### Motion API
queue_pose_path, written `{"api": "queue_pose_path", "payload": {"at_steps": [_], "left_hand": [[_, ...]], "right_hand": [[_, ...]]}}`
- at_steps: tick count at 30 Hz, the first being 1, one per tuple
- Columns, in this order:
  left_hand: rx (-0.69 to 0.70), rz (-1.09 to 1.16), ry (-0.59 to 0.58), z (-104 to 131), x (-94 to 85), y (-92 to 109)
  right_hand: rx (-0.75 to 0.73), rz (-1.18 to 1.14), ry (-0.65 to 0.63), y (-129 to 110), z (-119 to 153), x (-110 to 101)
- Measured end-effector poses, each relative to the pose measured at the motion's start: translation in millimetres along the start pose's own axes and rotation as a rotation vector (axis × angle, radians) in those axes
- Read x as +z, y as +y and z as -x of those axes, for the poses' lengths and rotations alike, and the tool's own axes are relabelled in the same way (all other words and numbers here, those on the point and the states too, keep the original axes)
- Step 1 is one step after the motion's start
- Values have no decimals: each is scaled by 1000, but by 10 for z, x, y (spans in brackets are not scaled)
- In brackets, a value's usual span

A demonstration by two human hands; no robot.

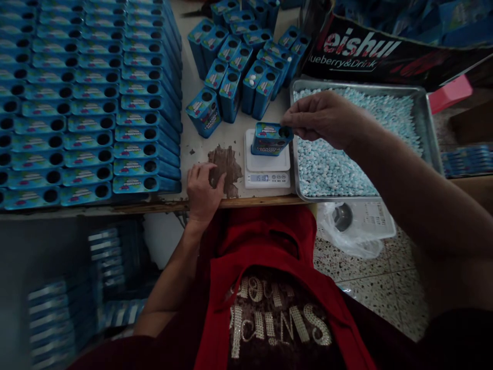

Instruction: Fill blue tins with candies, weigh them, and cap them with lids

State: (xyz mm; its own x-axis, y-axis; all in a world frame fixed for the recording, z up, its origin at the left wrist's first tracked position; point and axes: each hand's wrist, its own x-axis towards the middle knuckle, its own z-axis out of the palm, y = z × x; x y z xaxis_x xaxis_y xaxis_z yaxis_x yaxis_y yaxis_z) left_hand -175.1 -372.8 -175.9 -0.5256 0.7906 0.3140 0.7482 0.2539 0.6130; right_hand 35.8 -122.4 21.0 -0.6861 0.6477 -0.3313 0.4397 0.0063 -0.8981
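Note:
A blue tin [271, 139] stands on a small white digital scale [267, 179] whose display seems to read 151.8. My right hand [319, 117] is at the tin's upper right corner, thumb and fingers pinched together; whether they hold anything cannot be made out. Beside it lies a metal tray [432, 139] full of pale blue and white candies [335, 167]. My left hand [205, 191] rests on the table's front edge, left of the scale, fingers curved and apart, holding nothing.
Rows of blue tins [88, 108] are stacked at the left. Several loose tins [231, 87] stand behind the scale. A black printed box [370, 51] is at the back right, near a pink scoop [450, 94]. A white basket [375, 218] sits below the tray.

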Motion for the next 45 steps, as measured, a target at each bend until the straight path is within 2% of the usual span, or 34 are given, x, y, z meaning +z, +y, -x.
{"api": "queue_pose_path", "payload": {"at_steps": [8, 13, 17, 20, 23, 28, 33, 37, 41, 45], "left_hand": [[4, 22, -6, 0, -15, 20], [7, 11, 1, 6, -13, 19], [31, 30, 21, 9, -4, 16], [1, 8, 16, 5, 0, 19], [-13, 14, 7, 2, -3, 19], [21, 11, 12, -2, -13, 15], [0, -17, 8, -5, -12, 13], [15, 17, 11, 3, -7, 2], [3, 31, 1, 9, -9, 6], [-25, 49, -24, 1, -18, 25]], "right_hand": [[-10, 67, 42, -31, 41, 93], [-31, -40, 153, 12, 59, -22], [95, -273, 311, 223, 12, -220], [215, -325, 391, 352, 20, -298], [211, -287, 294, 343, 72, -289], [58, -113, 105, 135, 109, -161], [-18, 120, 10, -19, 81, -15], [-27, 164, 16, -99, 87, 80], [1, 124, 118, -139, 104, 127], [-10, 22, 211, -106, 108, 75]]}}
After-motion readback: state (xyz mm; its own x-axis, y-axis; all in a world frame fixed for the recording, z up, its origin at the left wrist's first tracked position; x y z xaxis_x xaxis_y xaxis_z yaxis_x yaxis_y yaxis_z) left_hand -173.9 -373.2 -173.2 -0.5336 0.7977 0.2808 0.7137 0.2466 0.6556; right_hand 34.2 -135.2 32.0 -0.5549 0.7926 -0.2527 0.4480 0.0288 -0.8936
